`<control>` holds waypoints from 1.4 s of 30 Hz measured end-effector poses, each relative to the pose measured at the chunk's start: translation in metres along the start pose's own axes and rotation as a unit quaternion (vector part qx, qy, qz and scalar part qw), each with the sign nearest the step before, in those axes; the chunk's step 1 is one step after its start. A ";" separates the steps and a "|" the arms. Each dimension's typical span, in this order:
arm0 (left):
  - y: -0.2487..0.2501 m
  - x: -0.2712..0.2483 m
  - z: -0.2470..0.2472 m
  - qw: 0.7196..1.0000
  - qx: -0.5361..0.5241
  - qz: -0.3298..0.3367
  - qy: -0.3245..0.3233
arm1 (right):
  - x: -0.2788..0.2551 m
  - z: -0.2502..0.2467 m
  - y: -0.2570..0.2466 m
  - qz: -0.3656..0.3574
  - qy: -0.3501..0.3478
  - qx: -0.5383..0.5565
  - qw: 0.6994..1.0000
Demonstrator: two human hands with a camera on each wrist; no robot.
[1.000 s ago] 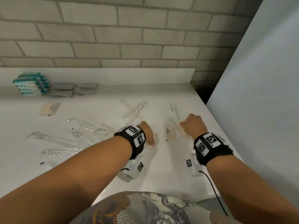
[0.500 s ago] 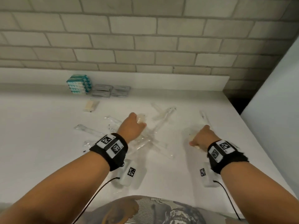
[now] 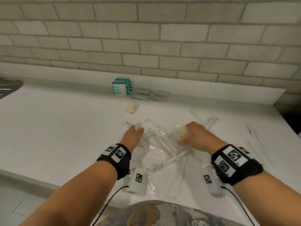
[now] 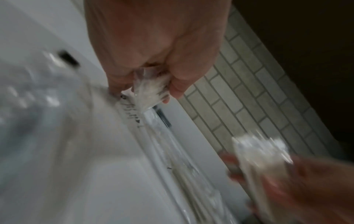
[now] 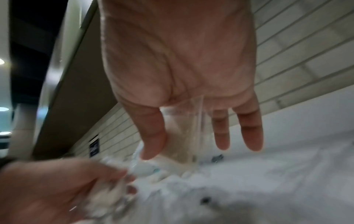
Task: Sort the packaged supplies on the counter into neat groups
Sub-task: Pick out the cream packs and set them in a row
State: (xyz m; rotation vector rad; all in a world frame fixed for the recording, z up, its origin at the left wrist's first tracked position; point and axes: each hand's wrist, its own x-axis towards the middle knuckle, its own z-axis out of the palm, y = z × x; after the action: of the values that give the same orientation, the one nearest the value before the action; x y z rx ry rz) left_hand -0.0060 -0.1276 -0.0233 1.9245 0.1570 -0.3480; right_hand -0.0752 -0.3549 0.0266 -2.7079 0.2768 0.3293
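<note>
From the head view, the left hand (image 3: 132,136) and right hand (image 3: 197,135) each carry a small cream packet over scattered clear wrappers (image 3: 160,144) mid-counter (image 3: 57,128); teal boxes (image 3: 121,86) are stacked at the far wall.

Left wrist: fingers (image 4: 177,89) pinch a crinkled packet (image 4: 150,92).

Right wrist: thumb (image 5: 153,136) and fingers clasp a clear packet (image 5: 184,133).

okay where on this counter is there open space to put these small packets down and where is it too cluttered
Bare counter runs wide to the left of the left hand, from the front edge back to the teal boxes. It is crowded between both hands, where clear wrapped packages overlap, and to the right of the right hand, where loose wrapped sticks lie.
</note>
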 end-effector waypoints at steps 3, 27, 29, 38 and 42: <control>0.002 0.006 0.017 0.998 -0.006 0.000 -0.070 | 0.002 0.028 -0.046 -0.084 -0.103 -0.076 0.988; 0.000 0.027 -0.104 0.934 -0.227 0.001 -0.275 | 0.035 0.056 -0.147 0.002 0.040 0.504 0.863; -0.004 0.030 -0.115 0.927 -0.251 -0.015 -0.280 | 0.039 0.064 -0.154 0.006 0.032 0.538 0.842; -0.012 0.045 -0.142 0.910 -0.251 0.009 -0.329 | 0.053 0.073 -0.186 -0.027 0.054 0.550 0.833; -0.014 0.056 -0.145 0.939 -0.193 0.040 -0.281 | 0.065 0.064 -0.196 -0.042 0.040 0.435 0.898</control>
State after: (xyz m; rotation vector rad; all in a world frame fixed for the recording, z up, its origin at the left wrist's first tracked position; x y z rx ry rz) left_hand 0.0679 0.0092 -0.0042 1.3789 -0.2175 -0.7386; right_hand 0.0217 -0.1615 0.0230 -1.8359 0.2493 0.0364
